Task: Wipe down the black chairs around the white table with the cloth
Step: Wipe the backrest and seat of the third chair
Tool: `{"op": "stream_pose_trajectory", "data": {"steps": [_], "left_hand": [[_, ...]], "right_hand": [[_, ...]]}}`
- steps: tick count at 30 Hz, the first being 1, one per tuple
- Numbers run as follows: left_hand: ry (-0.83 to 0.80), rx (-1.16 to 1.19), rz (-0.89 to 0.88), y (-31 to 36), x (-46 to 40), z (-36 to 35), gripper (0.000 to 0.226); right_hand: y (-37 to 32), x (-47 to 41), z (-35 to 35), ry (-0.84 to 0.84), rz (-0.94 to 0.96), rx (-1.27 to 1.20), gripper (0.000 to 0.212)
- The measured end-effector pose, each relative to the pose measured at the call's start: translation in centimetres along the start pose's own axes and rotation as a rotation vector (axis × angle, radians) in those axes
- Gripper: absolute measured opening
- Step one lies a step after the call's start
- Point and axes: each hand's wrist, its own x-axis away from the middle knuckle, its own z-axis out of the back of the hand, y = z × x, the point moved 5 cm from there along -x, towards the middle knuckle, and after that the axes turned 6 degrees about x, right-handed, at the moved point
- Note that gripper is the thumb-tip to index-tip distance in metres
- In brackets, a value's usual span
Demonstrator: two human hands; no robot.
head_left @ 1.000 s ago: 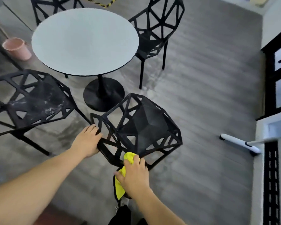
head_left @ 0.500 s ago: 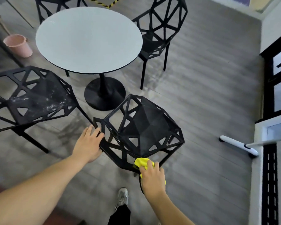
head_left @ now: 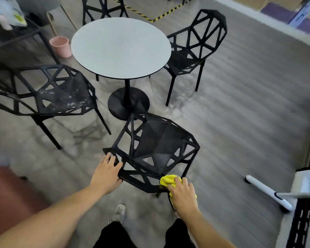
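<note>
Grey plank floor; R hand (head_left: 183, 195) bunches yellow cloth (head_left: 166, 180) on lattice chair (head_left: 157, 145) (black), L hand (head_left: 106, 173) grips frame.

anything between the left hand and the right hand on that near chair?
Head view: only the near chair's black back frame spans between the left hand and the right hand with its yellow cloth.

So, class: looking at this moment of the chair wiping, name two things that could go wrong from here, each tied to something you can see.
1. The right hand wipes the nearest chair with the yellow cloth at its open lattice edge; the cloth might snag in a gap.
2. The chair on the left shows whitish marks on its seat; it could be missed if the person stops here.
</note>
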Motion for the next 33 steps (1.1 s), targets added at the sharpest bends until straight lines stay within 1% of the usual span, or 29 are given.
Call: {"op": "stream_pose_trajectory", "data": {"steps": [3,6,9,14,17,20,23,27,31,33], "left_hand": [[-0.033,0.025,0.090,4.3,1.3,-1.0,0.064],[-0.040,0.058,0.150,8.5,2.3,-1.8,0.075],[-0.048,0.085,0.166,12.6,3.3,-1.9,0.080],[-0.123,0.101,0.138,18.9,3.0,-1.8,0.078],[-0.065,0.111,0.102,22.4,0.9,-1.0,0.076],[-0.112,0.172,0.156,25.2,-1.3,-0.2,0.064],[-0.110,0.142,0.182,27.6,-3.9,-0.1,0.059],[-0.093,0.149,0.224,30.1,-7.3,0.4,0.060],[-0.085,0.208,0.258,31.9,-10.5,1.2,0.062],[-0.085,0.201,0.271,32.4,-11.5,1.7,0.063]], "right_hand": [[4.5,0.2,-1.0,0.013,0.099,0.016,0.031],[9.0,0.2,-1.6,0.025,0.174,0.049,0.032],[13.5,0.0,-2.1,0.036,0.212,0.091,0.032],[21.2,-2.1,-2.6,0.040,0.113,0.093,0.032],[24.9,-4.2,-2.6,0.063,0.053,0.091,0.031],[28.1,-6.8,-2.4,0.102,0.025,0.098,0.029],[30.9,-9.3,-2.3,0.126,0.008,0.110,0.027],[34.2,-13.0,-2.1,0.149,-0.043,0.096,0.027],[36.5,-16.2,-1.8,0.141,-0.126,0.087,0.024],[37.1,-17.1,-1.4,0.112,-0.160,0.064,0.025]]}}
